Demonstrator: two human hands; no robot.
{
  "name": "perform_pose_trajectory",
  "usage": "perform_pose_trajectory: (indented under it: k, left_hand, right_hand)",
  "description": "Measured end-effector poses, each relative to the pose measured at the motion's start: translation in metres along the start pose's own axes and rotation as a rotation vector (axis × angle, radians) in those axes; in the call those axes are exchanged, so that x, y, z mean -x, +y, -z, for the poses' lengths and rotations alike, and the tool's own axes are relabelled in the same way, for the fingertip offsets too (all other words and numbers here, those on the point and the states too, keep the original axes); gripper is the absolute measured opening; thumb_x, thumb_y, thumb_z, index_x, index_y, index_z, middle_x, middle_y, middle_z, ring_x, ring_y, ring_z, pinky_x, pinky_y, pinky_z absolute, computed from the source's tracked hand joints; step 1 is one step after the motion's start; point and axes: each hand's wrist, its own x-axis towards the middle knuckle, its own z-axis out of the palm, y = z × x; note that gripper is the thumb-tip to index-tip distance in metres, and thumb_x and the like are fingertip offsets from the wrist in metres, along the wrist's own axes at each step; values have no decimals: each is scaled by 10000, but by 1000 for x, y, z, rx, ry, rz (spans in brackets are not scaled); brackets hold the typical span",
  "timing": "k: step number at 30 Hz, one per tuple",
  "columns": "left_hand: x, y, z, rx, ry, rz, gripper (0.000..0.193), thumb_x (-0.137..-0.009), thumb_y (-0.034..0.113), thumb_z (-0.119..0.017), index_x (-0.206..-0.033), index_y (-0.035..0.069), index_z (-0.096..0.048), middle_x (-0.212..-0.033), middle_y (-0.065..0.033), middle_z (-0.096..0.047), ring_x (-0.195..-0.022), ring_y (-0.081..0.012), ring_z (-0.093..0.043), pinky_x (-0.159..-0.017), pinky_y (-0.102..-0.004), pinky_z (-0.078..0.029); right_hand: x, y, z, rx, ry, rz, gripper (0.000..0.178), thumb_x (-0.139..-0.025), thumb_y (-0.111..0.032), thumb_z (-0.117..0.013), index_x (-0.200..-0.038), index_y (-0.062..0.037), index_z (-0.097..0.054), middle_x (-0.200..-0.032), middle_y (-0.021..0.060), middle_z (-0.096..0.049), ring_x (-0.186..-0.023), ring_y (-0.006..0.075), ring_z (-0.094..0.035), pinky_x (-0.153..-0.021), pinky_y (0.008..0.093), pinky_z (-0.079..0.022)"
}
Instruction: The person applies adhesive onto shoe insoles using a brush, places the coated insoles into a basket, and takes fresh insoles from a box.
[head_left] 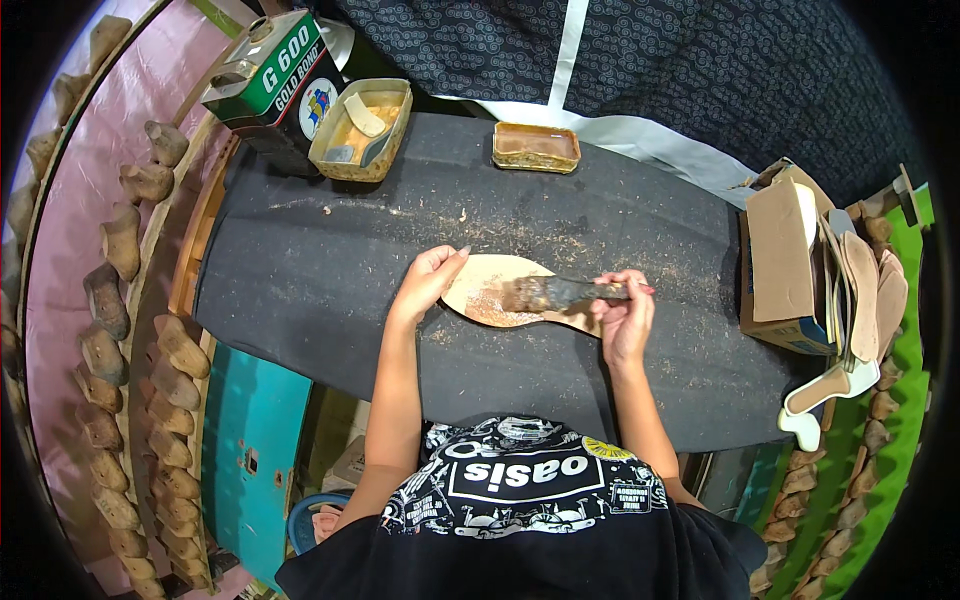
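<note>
Well inside table edges (700, 370), left hand (430, 284) on sole (485, 298); right hand (627, 325) on brush (568, 292)

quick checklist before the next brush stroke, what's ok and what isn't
1. Left hand on the pale sole-shaped piece: ok, at its left end.
2. Right hand gripping the brush: ok, on the handle.
3. Piece evenly coated: not ok, a shiny patch shows by the bristles while other parts look dry.
4. Piece lying flat on the dark table cover: cannot tell from above.
5. Table cover free of debris: not ok, light crumbs are scattered on it.
6. Shallow tin uncovered: ok, beyond the piece.
</note>
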Motion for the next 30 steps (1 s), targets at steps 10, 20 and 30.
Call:
perform_pose_trajectory:
  k: [10,20,30]
  left_hand:
    - [-4,-10,5,48,-28,-19,218,-819,227,-491,-641,103,-468,-550,85,-417,-482,5,-350,-435,-156,-280]
    - [-4,-8,2,47,13,-32,270,-818,234,-485,-590,100,-430,-500,77,-347,-442,-8,-279,-401,-176,-219]
    - [-5,-11,6,37,-15,4,218,-812,240,-499,-650,96,-481,-579,71,-458,-513,1,-388,-460,-153,-306]
  right_hand:
    - [-3,32,-33,-9,-154,-72,165,-859,-189,-382,-860,-31,-428,-847,138,-539,-580,144,-533,-496,219,-439]
    - [0,-1,27,59,48,29,150,-836,-171,-401,-819,-27,-437,-813,162,-551,-519,140,-510,-448,218,-417]
    - [-4,-9,13,39,81,83,144,-848,-182,-388,-838,-43,-425,-778,141,-546,-506,135,-493,-436,212,-404]
